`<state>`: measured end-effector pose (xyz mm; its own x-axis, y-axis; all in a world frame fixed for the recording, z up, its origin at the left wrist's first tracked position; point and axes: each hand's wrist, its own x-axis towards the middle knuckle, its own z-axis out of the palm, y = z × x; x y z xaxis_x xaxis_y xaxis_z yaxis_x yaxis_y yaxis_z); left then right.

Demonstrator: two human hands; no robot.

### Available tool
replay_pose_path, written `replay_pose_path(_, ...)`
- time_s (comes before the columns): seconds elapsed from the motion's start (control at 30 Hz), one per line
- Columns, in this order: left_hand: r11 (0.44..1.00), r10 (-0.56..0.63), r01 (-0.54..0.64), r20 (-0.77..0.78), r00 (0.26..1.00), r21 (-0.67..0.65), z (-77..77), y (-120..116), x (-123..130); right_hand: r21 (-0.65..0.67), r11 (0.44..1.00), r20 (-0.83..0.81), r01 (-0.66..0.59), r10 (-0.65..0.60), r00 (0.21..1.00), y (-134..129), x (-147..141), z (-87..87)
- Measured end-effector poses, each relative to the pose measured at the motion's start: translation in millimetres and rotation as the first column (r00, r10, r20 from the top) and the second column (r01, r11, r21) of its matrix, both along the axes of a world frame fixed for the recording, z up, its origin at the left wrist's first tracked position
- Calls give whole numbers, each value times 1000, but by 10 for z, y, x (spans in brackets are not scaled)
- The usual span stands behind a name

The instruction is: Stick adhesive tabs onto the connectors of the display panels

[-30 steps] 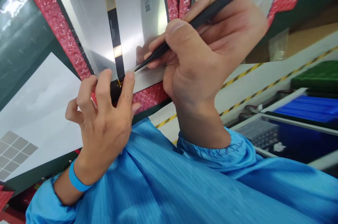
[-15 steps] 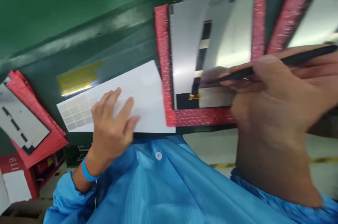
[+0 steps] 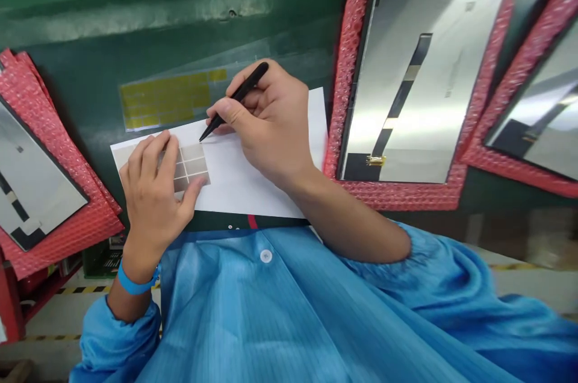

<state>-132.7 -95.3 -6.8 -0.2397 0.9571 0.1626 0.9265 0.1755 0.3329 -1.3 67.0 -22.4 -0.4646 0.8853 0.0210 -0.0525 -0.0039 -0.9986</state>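
My left hand [image 3: 156, 184] lies with fingers spread on a white sheet [image 3: 253, 184], over part of a grid of grey rectangular stickers [image 3: 194, 165]. Nothing is gripped in it. My right hand [image 3: 275, 124] holds black tweezers [image 3: 244, 91] in a pinch, their tip at the upper edge of the grey grid. Whether a sticker is on the tip cannot be made out. Behind the sheet lies a clear film with yellow rectangular stickers [image 3: 167, 98]. To the right, a silver panel [image 3: 424, 82] with a black strip rests on pink bubble wrap [image 3: 406, 197].
Another panel [image 3: 542, 106] on pink wrap lies at the far right. At the far left, a silver panel [image 3: 40, 172] sits on stacked pink wrap [image 3: 67, 148]. All rest on the green table [image 3: 289, 28], whose front edge runs near my body.
My right hand has moved left with the tweezers, from the silver panel to the grey stickers. My left hand has shifted onto the grid. The camera view has turned.
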Motion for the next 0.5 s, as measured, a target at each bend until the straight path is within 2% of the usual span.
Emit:
replay_pose_path(0.27, 1000, 0, 1, 25, 1000, -18, 9, 14, 6, -44, 998, 82, -40, 43, 996, 65, 23, 102)
replay_pose_path(0.5, 1000, 6, -6, 43, 999, -7, 10, 24, 14, -77, 993, 88, -85, 92, 992, 105, -38, 79)
